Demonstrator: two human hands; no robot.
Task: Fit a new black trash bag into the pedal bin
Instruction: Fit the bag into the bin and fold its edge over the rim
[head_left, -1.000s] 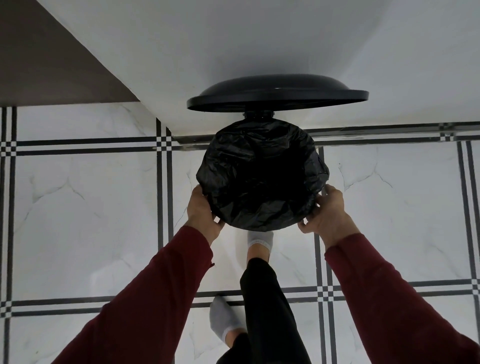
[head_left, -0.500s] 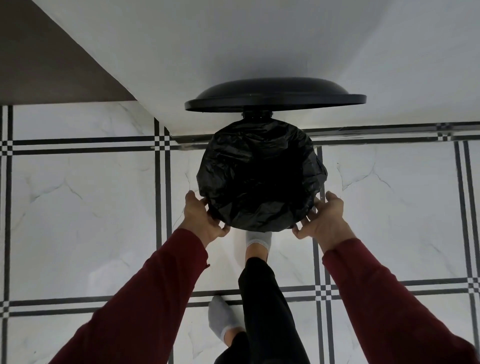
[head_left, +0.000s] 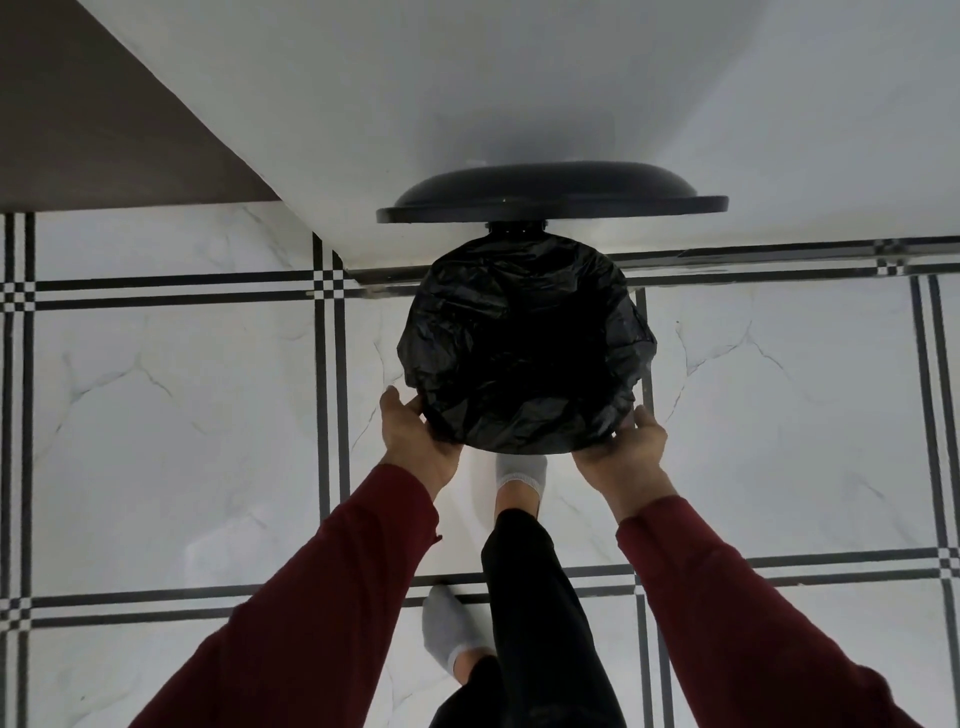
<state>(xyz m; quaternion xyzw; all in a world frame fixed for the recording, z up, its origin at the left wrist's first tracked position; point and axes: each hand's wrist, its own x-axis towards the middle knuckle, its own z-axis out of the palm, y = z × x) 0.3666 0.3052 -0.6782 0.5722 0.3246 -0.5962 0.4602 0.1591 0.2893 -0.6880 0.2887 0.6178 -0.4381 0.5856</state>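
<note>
The pedal bin stands against the white wall with its black lid (head_left: 550, 200) raised upright. A crinkled black trash bag (head_left: 524, 343) covers the bin's mouth and drapes over its rim, hiding the bin body. My left hand (head_left: 415, 441) presses against the bag at the near left of the rim, fingers tucked under the plastic. My right hand (head_left: 626, 449) does the same at the near right. A foot in a grey sock (head_left: 521, 475) is set at the bin's front where the pedal would be; the pedal itself is hidden.
White marble-look floor tiles (head_left: 171, 415) with black line borders surround the bin. The white wall (head_left: 467, 93) runs behind it and a brown surface (head_left: 78, 130) lies at the upper left. My other socked foot (head_left: 447, 636) stands further back.
Both hands have slid along the rim toward the near side of the bin and lower, pulling the bag's edge down over it. The lid stays up.
</note>
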